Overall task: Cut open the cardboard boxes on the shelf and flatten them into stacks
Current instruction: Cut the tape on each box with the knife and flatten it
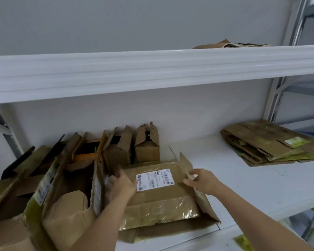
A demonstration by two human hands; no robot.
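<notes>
My left hand (121, 185) grips the left edge of the taped brown cardboard box with a white shipping label (158, 194), fingers curled over it. My right hand (202, 181) pinches its raised right flap (186, 164). The box lies on the white metal shelf (243, 182), just beside opened brown boxes (62, 178); a flattened cardboard stack (268, 144) sits well apart, right.

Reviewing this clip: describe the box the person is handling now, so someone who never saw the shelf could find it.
On the white lower shelf, look just right of the crowd of opened upright boxes. The flattened box lies there between the left hand and right hand. Unlike its neighbours, it lies flat, wrapped in shiny clear tape, with a white shipping label facing up.
</notes>
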